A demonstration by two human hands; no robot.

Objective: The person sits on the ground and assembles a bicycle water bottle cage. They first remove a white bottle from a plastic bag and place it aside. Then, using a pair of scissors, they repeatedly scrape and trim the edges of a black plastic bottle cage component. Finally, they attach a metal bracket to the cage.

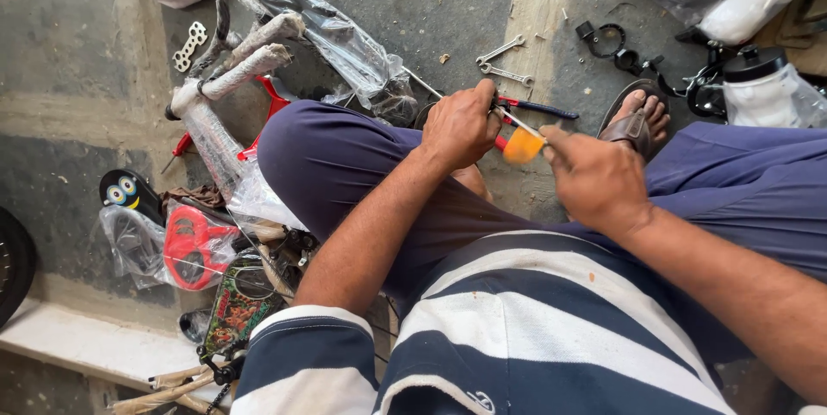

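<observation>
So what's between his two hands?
In the head view, a thin metal rod bridges the gap from the left hand to the right hand, with an orange piece just under it.

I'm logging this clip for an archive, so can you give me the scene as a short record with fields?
setting: person seated on a concrete floor
left hand: closed around pliers with red and dark handles
right hand: pinching a small orange piece by the pliers
thin rod: runs from the hands toward a plastic bag
on floor: two wrenches, a wrapped bicycle frame, a red part in plastic
foot: in a brown sandal
</observation>
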